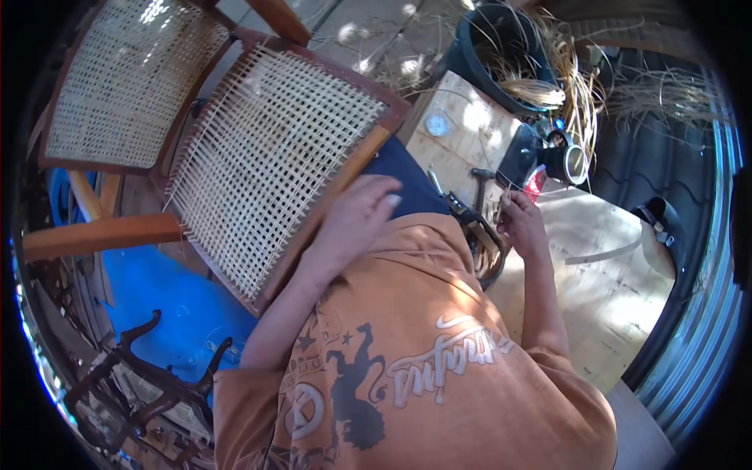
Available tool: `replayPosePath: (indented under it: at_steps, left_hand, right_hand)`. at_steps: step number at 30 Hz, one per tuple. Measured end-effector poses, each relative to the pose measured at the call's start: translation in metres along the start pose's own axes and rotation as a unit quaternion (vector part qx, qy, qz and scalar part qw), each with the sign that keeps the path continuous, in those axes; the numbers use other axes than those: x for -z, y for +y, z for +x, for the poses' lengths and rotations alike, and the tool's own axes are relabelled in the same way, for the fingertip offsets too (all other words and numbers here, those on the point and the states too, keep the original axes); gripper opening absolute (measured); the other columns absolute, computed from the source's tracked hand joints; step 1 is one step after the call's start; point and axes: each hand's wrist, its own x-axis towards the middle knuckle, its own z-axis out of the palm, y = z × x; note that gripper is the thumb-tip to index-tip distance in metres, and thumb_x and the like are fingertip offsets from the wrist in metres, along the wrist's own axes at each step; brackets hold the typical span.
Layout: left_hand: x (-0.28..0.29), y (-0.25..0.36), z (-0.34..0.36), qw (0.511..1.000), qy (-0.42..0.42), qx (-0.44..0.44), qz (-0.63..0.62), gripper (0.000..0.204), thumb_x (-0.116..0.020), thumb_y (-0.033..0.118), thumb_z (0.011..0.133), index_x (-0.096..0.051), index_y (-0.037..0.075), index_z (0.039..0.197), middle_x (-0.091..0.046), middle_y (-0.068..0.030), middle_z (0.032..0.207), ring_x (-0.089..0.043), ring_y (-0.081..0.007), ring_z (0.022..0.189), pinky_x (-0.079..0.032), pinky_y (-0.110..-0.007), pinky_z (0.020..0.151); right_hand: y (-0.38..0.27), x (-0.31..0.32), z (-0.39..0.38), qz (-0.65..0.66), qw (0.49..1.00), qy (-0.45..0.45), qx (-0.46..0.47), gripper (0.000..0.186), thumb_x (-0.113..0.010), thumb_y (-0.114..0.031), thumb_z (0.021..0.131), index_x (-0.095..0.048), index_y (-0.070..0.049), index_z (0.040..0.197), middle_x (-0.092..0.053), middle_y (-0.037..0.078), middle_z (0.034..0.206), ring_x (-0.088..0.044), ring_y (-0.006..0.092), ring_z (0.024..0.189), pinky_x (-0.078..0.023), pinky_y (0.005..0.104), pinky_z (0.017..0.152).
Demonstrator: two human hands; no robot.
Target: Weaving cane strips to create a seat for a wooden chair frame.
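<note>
A wooden chair lies tilted against my lap, its seat [274, 149] woven in open pale cane with loose ends along the left edge. My left hand [362, 205] rests beside the seat's front wooden rail, fingers loosely bent and thumb apart, with nothing visible in it. Out to the right, my right hand [523, 223] is closed in a pinch over the work board [619, 235]. A thin strand, apparently cane, shows at its fingertips; its full length is hard to follow. Just beyond that hand lie a hammer [482, 174] and a small red packet [535, 182].
A dark bucket [462, 59] with loose cane strands [576, 94] stands at the far right. A round container [576, 163] and a basket of tools [487, 254] are near my right arm. The chair's woven back [129, 82] and a blue sheet [168, 305] lie leftward.
</note>
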Motion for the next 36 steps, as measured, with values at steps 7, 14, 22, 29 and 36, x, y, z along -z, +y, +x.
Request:
replayPosePath:
  at_steps: [7,14,22,29,36]
  left_hand:
    - [-0.039,0.013,0.028,0.952,-0.106,0.128,-0.256,0.02,-0.054,0.016,0.087,-0.058,-0.001,0.097,-0.06,-0.0047,0.084,-0.056,-0.0105,0.073,-0.046,-0.022,0.065]
    - [-0.03,-0.005,0.007,0.929,0.01,0.204,-0.308,0.013,-0.053,0.016,0.088,-0.054,0.003,0.09,-0.057,-0.0001,0.074,-0.053,-0.004,0.061,-0.042,-0.017,0.053]
    - [-0.016,-0.015,0.005,0.905,0.126,0.181,-0.365,0.007,-0.049,0.012,0.088,-0.051,0.005,0.089,-0.057,-0.0009,0.072,-0.056,-0.0064,0.059,-0.042,-0.017,0.051]
    - [-0.009,-0.02,0.002,0.885,0.198,0.176,-0.382,0.006,-0.05,0.01,0.085,-0.05,0.005,0.088,-0.057,-0.0012,0.074,-0.056,-0.006,0.058,-0.041,-0.017,0.049]
    - [0.001,-0.015,-0.012,0.921,0.145,0.26,-0.254,0.015,-0.052,0.016,0.084,-0.056,0.002,0.087,-0.058,-0.0029,0.07,-0.054,-0.008,0.053,-0.042,-0.021,0.048]
  right_hand:
    - [-0.026,-0.1,-0.025,-0.03,0.976,-0.206,0.061,0.017,-0.059,-0.016,0.086,-0.057,-0.002,0.096,-0.058,0.002,0.074,-0.056,0.0089,0.059,-0.044,0.0194,0.05]
    - [-0.026,-0.125,-0.021,-0.079,0.972,-0.22,0.033,0.017,-0.056,-0.013,0.087,-0.058,-0.001,0.098,-0.06,0.003,0.071,-0.057,0.0082,0.059,-0.046,0.0192,0.052]
    - [-0.074,-0.155,0.008,-0.215,0.905,-0.07,0.36,0.031,-0.052,-0.017,0.088,-0.054,-0.001,0.115,-0.063,0.005,0.088,-0.059,0.0123,0.074,-0.046,0.0229,0.063]
    - [-0.026,-0.179,-0.014,-0.284,0.887,-0.197,0.306,0.019,-0.057,-0.006,0.082,-0.06,-0.005,0.101,-0.063,0.007,0.091,-0.061,0.0153,0.075,-0.048,0.027,0.065]
    - [-0.023,-0.181,-0.009,-0.427,0.759,-0.123,0.476,0.013,-0.056,-0.003,0.081,-0.056,-0.007,0.093,-0.058,0.012,0.085,-0.058,0.0312,0.077,-0.047,0.0354,0.066]
